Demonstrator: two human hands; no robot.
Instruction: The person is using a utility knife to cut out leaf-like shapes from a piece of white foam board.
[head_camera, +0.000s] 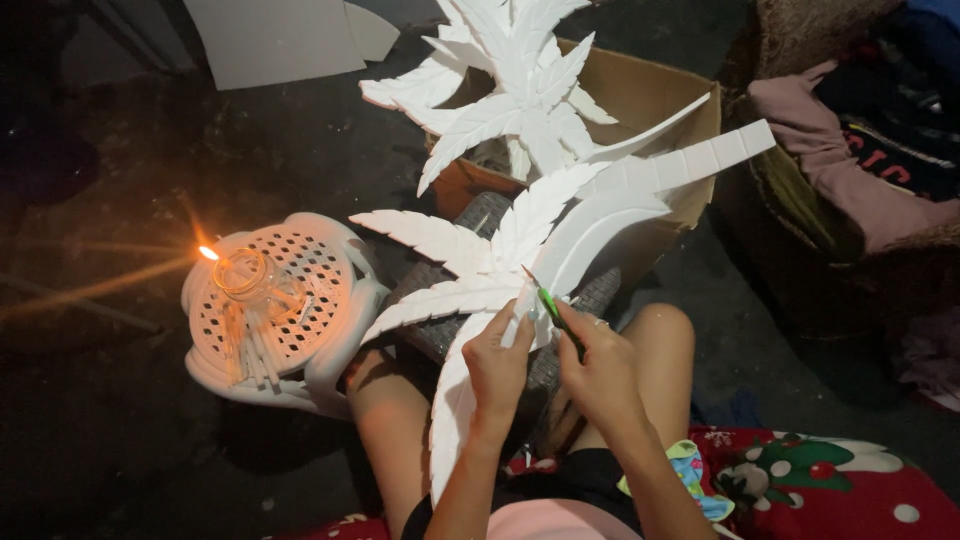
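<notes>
White foam leaf cutout (470, 270), a many-lobed piece with serrated edges, lies across the person's lap and over a grey woven stool (470, 225) in the middle of the head view. Behind it, a brown cardboard box (640, 95) holds several finished foam leaves (510, 95) of the same pattern, stacked and overhanging its rim; their edges are fully notched, which suggests that a good part of the batch is cut. A long foam strip (700, 158) scored into squares rests on the box's near corner. On the piece in hand, the upper lobes look complete, while the long lower lobe running down toward the knee appears to be where trimming remains; how much, the view does not settle. To the left, on the dark floor, an upturned white perforated plastic stool (290, 310) carries a small glass lamp (245, 275) with a lit flame, beside a few white sticks. Left hand (497, 365) is raised palm-inward, its fingers pinching the foam edge at the centre of the leaf. Right hand (600, 370) is closed around a green-handled craft knife (552, 308), blade tip angled up and left and touching the foam just beside the left fingertips. Both forearms rise from the lower frame, converging at the leaf.
</notes>
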